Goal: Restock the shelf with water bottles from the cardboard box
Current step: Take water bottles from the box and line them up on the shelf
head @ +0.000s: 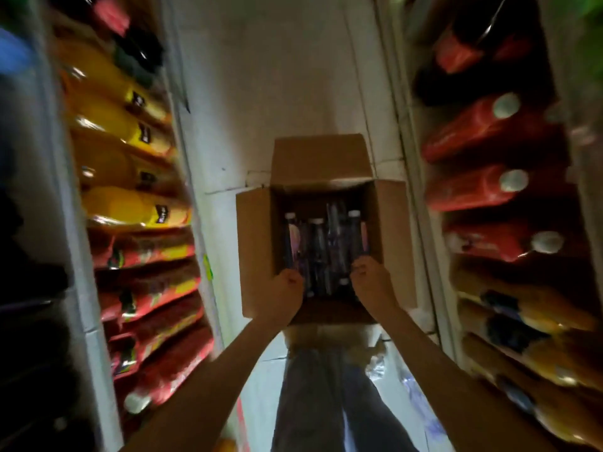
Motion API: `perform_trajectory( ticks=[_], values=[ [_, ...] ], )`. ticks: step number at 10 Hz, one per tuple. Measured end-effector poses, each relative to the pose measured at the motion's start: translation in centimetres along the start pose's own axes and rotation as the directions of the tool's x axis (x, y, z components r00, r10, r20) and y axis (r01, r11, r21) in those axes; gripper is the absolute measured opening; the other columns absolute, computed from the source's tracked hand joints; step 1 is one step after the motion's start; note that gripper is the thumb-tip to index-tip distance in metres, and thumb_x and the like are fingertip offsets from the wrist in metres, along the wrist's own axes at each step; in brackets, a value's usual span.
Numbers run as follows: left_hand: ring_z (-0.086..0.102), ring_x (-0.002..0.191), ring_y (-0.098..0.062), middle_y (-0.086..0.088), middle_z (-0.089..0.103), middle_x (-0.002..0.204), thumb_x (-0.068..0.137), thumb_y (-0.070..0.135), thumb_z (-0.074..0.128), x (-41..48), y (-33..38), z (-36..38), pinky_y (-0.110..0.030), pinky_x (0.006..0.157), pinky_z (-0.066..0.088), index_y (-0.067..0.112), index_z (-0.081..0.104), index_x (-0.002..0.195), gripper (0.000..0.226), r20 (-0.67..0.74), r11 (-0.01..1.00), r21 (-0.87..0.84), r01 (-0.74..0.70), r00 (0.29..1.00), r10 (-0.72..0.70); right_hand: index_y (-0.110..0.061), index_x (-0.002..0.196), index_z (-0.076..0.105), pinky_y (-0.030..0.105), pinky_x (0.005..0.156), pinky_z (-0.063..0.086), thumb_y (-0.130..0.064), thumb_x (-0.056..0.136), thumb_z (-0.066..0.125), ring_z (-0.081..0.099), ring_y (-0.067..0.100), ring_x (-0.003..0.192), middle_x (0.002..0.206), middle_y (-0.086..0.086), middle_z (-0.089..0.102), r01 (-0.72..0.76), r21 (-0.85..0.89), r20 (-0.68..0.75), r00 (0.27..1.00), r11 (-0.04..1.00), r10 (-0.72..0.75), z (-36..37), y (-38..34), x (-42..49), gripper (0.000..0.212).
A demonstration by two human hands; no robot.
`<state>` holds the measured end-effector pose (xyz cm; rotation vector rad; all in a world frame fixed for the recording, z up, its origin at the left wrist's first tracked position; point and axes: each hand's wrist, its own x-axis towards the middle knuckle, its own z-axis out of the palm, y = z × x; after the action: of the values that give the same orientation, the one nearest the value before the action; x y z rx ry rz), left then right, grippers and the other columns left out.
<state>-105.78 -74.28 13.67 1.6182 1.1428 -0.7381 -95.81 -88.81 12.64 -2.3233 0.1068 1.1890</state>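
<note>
1. Between the two hands and just ahead of them, the water bottles (318, 246) appear to lie packed side by side in the open cardboard box (257, 243), which sits on the floor of a narrow aisle.
2. The left hand (288, 285) is curled at the box's near left corner, and the right hand (372, 278) is curled over the bottles' near ends. Blur hides whether either has closed round a bottle, so I cannot tell.
3. The bottles look smooth and tightly packed. One pulled by its end could slip free or drag a neighbour out with it.
4. Yellow bottles (130, 203) crowd the shelf outward of the left hand, and red bottles (473, 187) the shelf outward of the right. A swinging elbow or lifted bottle could knock them.
5. The box flaps spread just beside both wrists, so a snagged arm could tip the box.
</note>
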Motion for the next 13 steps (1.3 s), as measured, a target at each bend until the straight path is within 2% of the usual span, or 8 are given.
perform_trajectory(
  ticks=[3,4,6,9,10,11,12,13],
  values=[
    [0.056,0.078,-0.025,-0.005,0.058,0.085,0.091,0.014,0.051,11.7,-1.1,11.1,-0.035,0.069,0.044,0.010,0.050,0.099,0.009,0.087,0.994,-0.011,0.111,0.990,-0.110,-0.002,0.096,0.062,0.016,0.064,0.036,0.001,0.092,0.046,0.053,0.023,0.079,0.086,0.010,0.056,-0.023,0.016,-0.066,0.998,1.000,0.024,5.3,8.7,7.1,0.017],
    [0.057,0.093,-0.024,-0.003,0.059,0.090,0.085,0.023,0.063,13.9,-0.8,15.8,-0.036,0.082,0.045,0.012,0.054,0.094,0.016,0.105,0.987,-0.127,0.101,0.991,-0.088,-0.005,0.107,0.061,0.018,0.078,0.039,-0.004,0.095,0.043,0.053,0.015,0.088,0.099,0.006,0.060,0.033,0.053,-0.107,0.994,0.998,-0.027,4.9,9.0,6.8,0.022],
    [0.029,0.135,-0.037,-0.023,0.019,0.149,0.071,0.041,0.077,14.8,0.0,19.3,-0.039,0.105,0.035,0.004,0.015,0.145,0.103,0.062,0.992,0.061,0.114,0.991,-0.118,-0.013,0.118,0.056,0.006,0.070,0.035,-0.001,0.095,0.038,0.051,0.008,0.091,0.113,0.002,0.058,0.037,0.048,-0.151,0.988,0.998,-0.029,3.4,10.2,5.0,0.032],
    [0.065,0.090,-0.024,-0.010,0.068,0.091,0.080,0.017,0.061,4.1,7.5,8.3,-0.030,0.078,0.056,0.013,0.067,0.093,0.015,0.398,0.963,-0.245,0.111,0.917,-0.005,-0.008,0.113,0.058,0.027,0.078,0.044,-0.023,0.095,0.051,0.058,0.022,0.091,0.105,0.008,0.063,-0.096,0.228,-0.027,0.994,0.969,0.104,-5.0,3.5,-2.5,0.024],
    [0.065,0.102,-0.025,-0.011,0.067,0.104,0.089,0.018,0.060,-4.2,11.6,2.4,-0.035,0.092,0.051,0.008,0.061,0.110,0.024,0.455,0.969,-0.237,-0.072,0.873,0.176,-0.010,0.111,0.057,0.034,0.078,0.052,-0.039,0.092,0.054,0.061,0.025,0.098,0.106,0.005,0.063,-0.148,0.410,0.111,0.988,0.900,0.112,-10.8,-1.8,-7.3,0.034],
    [0.068,0.091,-0.007,0.002,0.067,0.104,0.093,0.013,0.056,-13.5,17.7,-2.9,-0.015,0.072,0.052,0.017,0.055,0.117,0.024,0.519,0.940,-0.255,-0.228,0.788,0.332,-0.014,0.111,0.058,0.037,0.081,0.054,-0.052,0.080,0.061,0.062,0.019,0.095,0.109,0.003,0.065,-0.116,0.559,0.213,0.977,0.821,-0.007,-16.9,-7.8,-12.8,0.049],
    [0.065,0.098,-0.001,0.002,0.064,0.113,0.090,0.010,0.060,-21.9,24.1,-7.0,-0.012,0.076,0.050,0.018,0.051,0.122,0.034,0.542,0.862,-0.231,-0.451,0.676,0.499,-0.011,0.116,0.060,0.035,0.073,0.057,-0.059,0.065,0.070,0.071,0.014,0.080,0.102,0.005,0.071,0.101,0.627,0.048,0.985,0.773,-0.167,-22.6,-12.9,-19.2,0.071],
    [0.061,0.107,-0.006,0.000,0.062,0.117,0.087,0.004,0.063,-29.9,30.0,-10.0,-0.016,0.087,0.048,0.008,0.049,0.125,0.041,0.542,0.762,-0.157,-0.629,0.590,0.599,-0.011,0.110,0.064,0.031,0.067,0.058,-0.033,0.086,0.065,0.070,0.014,0.076,0.098,0.009,0.071,0.277,0.650,-0.136,0.958,0.707,-0.251,-28.3,-17.0,-26.3,0.032]
  ],
)
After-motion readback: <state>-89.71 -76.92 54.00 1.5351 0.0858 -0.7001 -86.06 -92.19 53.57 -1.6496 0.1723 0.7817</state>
